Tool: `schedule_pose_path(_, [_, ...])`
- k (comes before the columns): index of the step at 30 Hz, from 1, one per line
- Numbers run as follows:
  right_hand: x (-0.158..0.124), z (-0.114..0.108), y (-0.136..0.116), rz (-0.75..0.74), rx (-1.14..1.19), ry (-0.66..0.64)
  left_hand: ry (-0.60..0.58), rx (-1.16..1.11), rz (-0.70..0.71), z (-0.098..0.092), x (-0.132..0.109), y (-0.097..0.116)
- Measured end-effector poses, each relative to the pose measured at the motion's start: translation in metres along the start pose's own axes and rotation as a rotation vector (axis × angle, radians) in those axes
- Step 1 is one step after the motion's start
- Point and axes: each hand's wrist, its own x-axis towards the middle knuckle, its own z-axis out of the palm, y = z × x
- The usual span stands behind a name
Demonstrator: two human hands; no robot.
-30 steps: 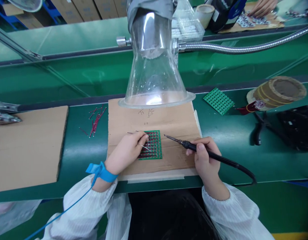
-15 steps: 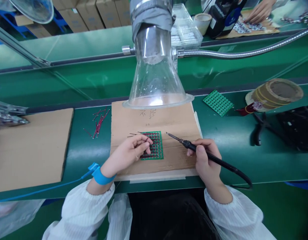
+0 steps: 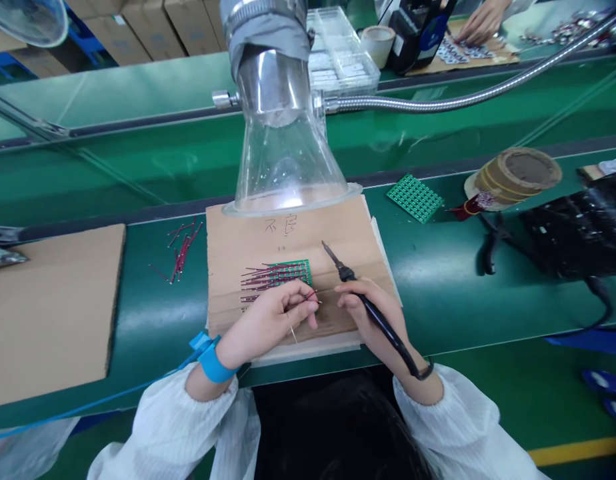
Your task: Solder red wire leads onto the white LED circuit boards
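Observation:
My left hand (image 3: 281, 310) is closed in a pinch on a short dark red wire (image 3: 312, 295), its end sticking out past the fingertips. A thin silvery strand (image 3: 293, 335) shows below those fingers. Just beyond lies a green circuit board (image 3: 302, 269) with several dark red wires (image 3: 255, 275) extending left from it; my hand hides its near part. My right hand (image 3: 378, 307) is wrapped around a soldering iron (image 3: 347, 273) whose tip points up and away, apart from the board. Under both hands is a cardboard sheet (image 3: 338, 227).
A clear fume hood (image 3: 291, 153) hangs over the cardboard. Loose red wires (image 3: 183, 253) lie left, beside another cardboard sheet (image 3: 48, 313). To the right are a second green board (image 3: 415, 198), a cardboard roll (image 3: 518, 175) and pliers (image 3: 492, 243). A co-worker's hand (image 3: 483, 23) is across the bench.
My left hand has moved from over the board toward its near right side, uncovering more wires. The soldering iron has swung more upright and nearer my left hand. The view has shifted right.

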Motion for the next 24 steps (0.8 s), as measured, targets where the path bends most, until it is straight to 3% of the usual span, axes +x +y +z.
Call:
schedule_pose_path(6, [0.012,0.018,-0.010,-0.033,-0.061,-0.083,-0.019,0.134,0.054,0.006,-0.003,0.002])
schedule_pose_path(11, [0.015,0.012,-0.013,-0.065,-0.014,-0.053,-0.010,0.148,0.016,-0.002,-0.006,-0.001])
schedule_pose_path(16, [0.016,0.001,-0.012,-0.106,0.036,-0.019,0.005,-0.076,-0.108,-0.015,-0.007,-0.005])
schedule_pose_path(18, [0.016,0.004,-0.010,-0.136,0.043,-0.025,-0.055,-0.141,-0.132,-0.016,-0.007,-0.003])
schedule_pose_path(21, [0.015,0.011,-0.006,-0.171,0.044,-0.023,-0.168,-0.187,-0.127,-0.013,-0.005,0.001])
schedule_pose_path(24, [0.014,0.011,-0.003,-0.186,0.010,-0.040,-0.159,-0.145,-0.097,-0.012,-0.004,0.004])
